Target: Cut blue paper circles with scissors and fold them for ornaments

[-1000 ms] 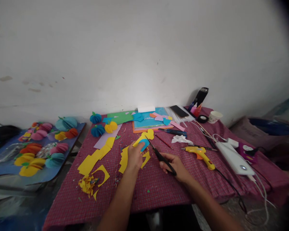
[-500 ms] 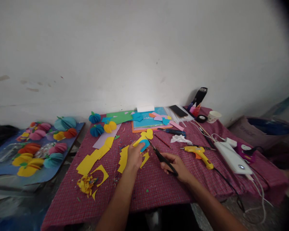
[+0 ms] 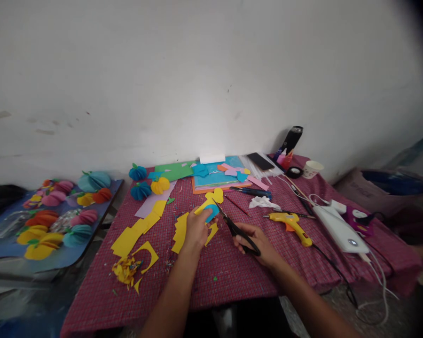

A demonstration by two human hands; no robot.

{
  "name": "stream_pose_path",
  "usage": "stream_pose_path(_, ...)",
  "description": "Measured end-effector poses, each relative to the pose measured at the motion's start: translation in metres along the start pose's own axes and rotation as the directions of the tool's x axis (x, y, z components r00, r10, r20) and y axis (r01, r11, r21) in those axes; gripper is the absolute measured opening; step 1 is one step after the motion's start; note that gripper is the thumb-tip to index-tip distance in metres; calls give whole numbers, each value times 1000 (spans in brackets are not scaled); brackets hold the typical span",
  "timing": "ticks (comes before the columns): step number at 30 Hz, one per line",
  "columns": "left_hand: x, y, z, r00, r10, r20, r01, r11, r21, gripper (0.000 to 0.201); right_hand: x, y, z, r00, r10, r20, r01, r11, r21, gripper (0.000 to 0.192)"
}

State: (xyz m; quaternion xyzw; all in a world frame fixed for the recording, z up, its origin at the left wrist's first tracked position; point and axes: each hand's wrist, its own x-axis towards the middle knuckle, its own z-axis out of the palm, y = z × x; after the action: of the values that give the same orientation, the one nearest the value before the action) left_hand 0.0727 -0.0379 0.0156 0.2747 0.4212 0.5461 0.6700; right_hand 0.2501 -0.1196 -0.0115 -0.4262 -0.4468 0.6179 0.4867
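My left hand (image 3: 196, 230) holds a yellow paper piece (image 3: 211, 199) together with a small blue paper shape (image 3: 211, 212) above the red checked tablecloth (image 3: 232, 267). Black scissors (image 3: 237, 228) are gripped in my right hand (image 3: 256, 240), their blades pointing up and left at the edge of the held paper. More yellow paper pieces (image 3: 180, 231) lie just under and left of my left hand.
Yellow offcuts (image 3: 136, 234) and scraps (image 3: 126, 271) lie at the left of the table. A yellow glue gun (image 3: 292, 223), white power strip (image 3: 340, 230), paper cup (image 3: 312, 169), coloured sheets (image 3: 215, 174) and folded paper balls (image 3: 141, 189) sit behind. A side board (image 3: 7, 251) at left carries several paper balls.
The hands, paper and scissors keep nearly the same pose; the whole view has drifted slightly.
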Motion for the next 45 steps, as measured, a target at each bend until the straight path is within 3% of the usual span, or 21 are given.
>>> stream_pose_path(23,2,-1,1,999,-26,-22,26,1000,-14,35,-4,-6,-8,1000,13,8,-12,988,-155,49)
stream_pose_path(45,-4,3,5,995,-72,63,70,997,33,38,-10,-13,-26,998,31,55,-20,978,-206,45)
